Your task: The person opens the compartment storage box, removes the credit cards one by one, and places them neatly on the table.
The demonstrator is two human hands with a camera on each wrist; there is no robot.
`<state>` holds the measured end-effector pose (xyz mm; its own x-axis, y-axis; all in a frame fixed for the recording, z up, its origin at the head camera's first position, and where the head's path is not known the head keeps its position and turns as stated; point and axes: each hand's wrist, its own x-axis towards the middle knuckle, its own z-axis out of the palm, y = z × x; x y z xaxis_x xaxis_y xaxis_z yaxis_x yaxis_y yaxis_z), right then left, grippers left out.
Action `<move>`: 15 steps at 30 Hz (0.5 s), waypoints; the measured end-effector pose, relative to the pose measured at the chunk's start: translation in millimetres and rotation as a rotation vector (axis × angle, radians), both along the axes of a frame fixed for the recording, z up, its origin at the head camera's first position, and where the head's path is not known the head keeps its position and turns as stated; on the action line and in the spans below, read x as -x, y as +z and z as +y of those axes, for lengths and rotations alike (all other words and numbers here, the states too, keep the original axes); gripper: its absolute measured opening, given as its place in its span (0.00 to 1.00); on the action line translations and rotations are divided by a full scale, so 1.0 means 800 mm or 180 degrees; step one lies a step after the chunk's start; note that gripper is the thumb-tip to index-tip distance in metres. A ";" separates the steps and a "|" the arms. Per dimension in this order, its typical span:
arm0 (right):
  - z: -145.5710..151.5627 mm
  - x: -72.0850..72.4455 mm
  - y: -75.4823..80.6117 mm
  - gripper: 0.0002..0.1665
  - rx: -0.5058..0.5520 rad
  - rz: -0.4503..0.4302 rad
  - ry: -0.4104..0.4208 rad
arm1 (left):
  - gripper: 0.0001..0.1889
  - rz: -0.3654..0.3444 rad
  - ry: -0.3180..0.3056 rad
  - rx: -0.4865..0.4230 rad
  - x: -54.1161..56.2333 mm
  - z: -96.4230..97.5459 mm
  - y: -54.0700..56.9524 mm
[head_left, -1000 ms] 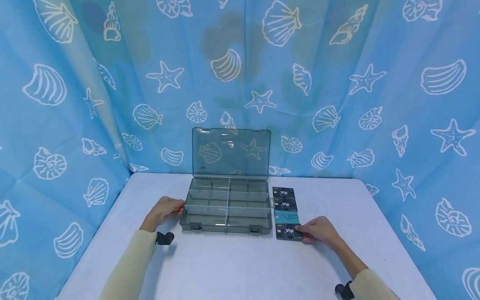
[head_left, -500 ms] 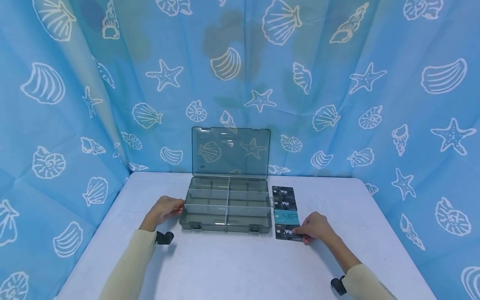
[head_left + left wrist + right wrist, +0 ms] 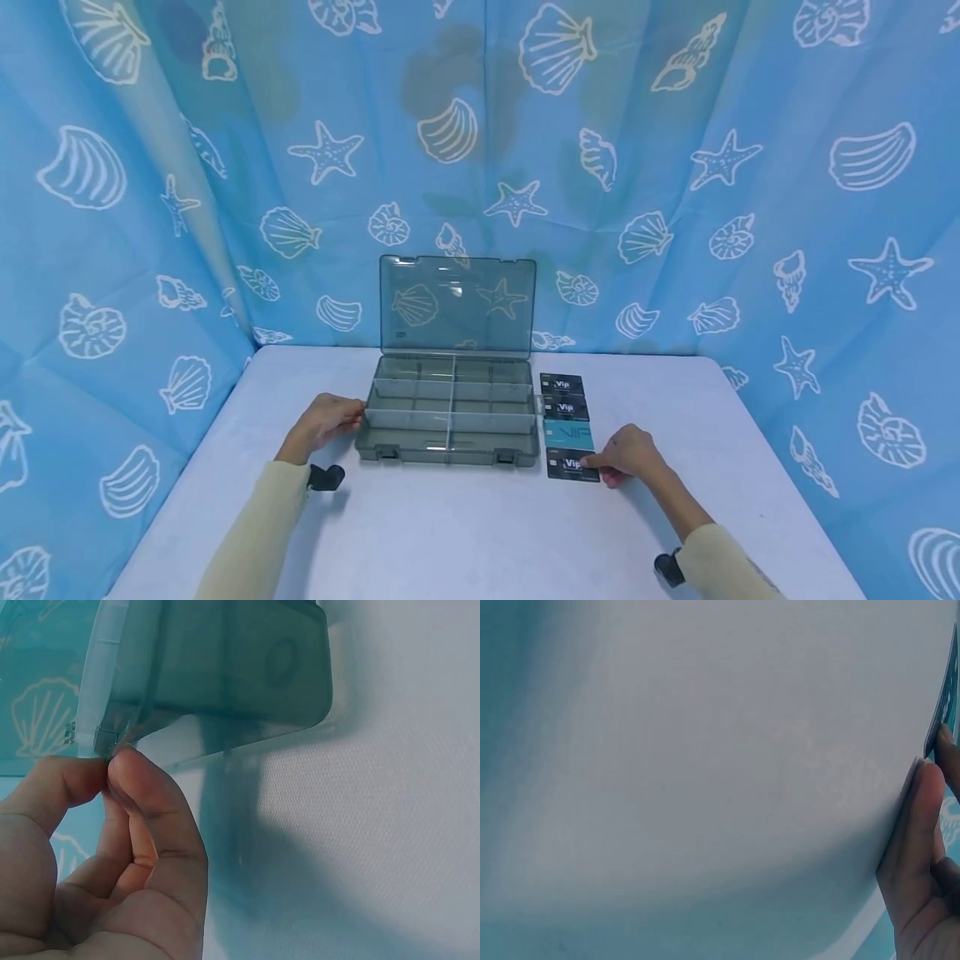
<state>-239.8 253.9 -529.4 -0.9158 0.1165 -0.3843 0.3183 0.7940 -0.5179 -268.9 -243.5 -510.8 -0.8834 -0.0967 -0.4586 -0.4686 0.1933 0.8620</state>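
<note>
A grey see-through compartment box (image 3: 450, 454) stands on the table with its lid (image 3: 457, 304) raised. My left hand (image 3: 322, 423) pinches a small part on the box's left side between thumb and forefinger, as the left wrist view shows close up. To the right of the box, cards lie in a column: a black Vip card (image 3: 561, 384) at the back, another black card (image 3: 566, 407), a teal card (image 3: 567, 434), and a black Vip card (image 3: 562, 463) nearest me. My right hand (image 3: 628, 454) holds this nearest card at its right edge, a fingertip lying on its face.
Dividers (image 3: 420, 416) split the box into several compartments. A small clip (image 3: 539, 405) juts from its right side, close to the cards. A blue curtain (image 3: 322, 250) with shell and starfish prints hangs behind the white table (image 3: 465, 533).
My right hand's fingertip lies a little farther onto the nearest card, and its forearm has shifted slightly left. My left hand keeps its place on the box.
</note>
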 end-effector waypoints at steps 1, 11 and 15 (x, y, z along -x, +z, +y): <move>0.001 0.000 -0.002 0.24 0.0019 0.0003 -0.0008 | 0.21 0.0000 -0.0006 0.0003 -0.001 0.000 0.000; 0.017 0.022 0.024 0.30 0.0421 0.0445 -0.0052 | 0.19 0.0254 -0.0258 0.0549 0.002 0.008 0.012; 0.016 0.029 0.050 0.41 0.0298 0.1458 -0.0098 | 0.28 0.0870 -0.0405 0.1304 0.004 0.020 0.014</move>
